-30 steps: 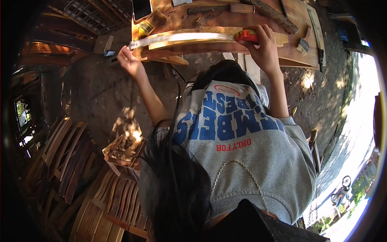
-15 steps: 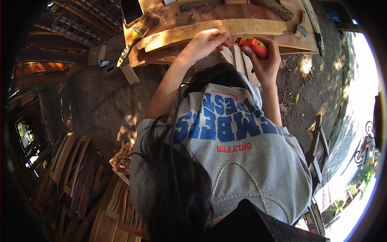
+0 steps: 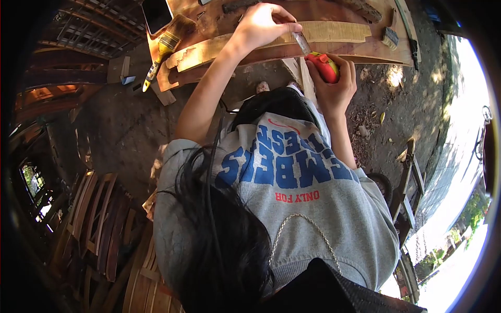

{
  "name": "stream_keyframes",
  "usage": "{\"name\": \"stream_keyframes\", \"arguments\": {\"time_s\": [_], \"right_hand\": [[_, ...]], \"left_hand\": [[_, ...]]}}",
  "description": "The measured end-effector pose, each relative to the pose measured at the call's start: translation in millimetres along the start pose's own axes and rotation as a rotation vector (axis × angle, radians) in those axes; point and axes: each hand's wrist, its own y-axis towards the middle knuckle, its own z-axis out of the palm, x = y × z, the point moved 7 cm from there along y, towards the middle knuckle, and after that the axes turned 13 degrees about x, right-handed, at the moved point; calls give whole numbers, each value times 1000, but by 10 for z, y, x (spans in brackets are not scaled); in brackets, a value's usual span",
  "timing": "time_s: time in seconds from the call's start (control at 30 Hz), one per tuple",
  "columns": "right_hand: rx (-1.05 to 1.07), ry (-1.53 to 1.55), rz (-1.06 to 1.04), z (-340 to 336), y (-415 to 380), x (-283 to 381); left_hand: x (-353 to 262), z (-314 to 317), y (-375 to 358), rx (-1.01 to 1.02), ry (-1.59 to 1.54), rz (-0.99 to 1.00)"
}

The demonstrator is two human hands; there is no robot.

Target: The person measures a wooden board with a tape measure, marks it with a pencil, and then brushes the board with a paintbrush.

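A red and yellow tape measure (image 3: 326,69) sits in my right hand (image 3: 338,86), whose fingers wrap round its case. A short length of metal tape (image 3: 301,44) sticks out of it. My left hand (image 3: 265,26) pinches the tape's free end between thumb and fingers, up and to the left of the case. Both hands are over the near side of a wooden worktable (image 3: 219,26). Behind the stretched tape lies a long, slightly curved light wooden board (image 3: 334,32) with a jagged left end.
A yellow-handled paintbrush (image 3: 166,44) and a phone (image 3: 157,14) lie at the table's left. Another brush (image 3: 390,37) rests at the right beside a rough piece of wood (image 3: 361,8). Slatted wooden pieces (image 3: 96,219) stand at lower left.
My left hand has moved up and left, drawing the tape out of the case. My right hand with the tape measure has shifted slightly down and left.
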Motion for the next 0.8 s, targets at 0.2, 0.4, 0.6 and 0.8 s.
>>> {"name": "stream_keyframes", "arguments": {"time_s": [0.2, 0.4, 0.6, 0.8], "right_hand": [[64, -64, 29, 70, -137, 73], [128, -58, 34, 105, -189, 169], [207, -112, -41, 263, -167, 174], [132, -87, -32, 429, -348, 14]], "left_hand": [[-61, 57, -51, -81, 124, -158], [52, 184, -31, -53, 74, -92], [318, 293, 50, -112, -17, 4], [323, 280, 73, -63, 5, -9]]}}
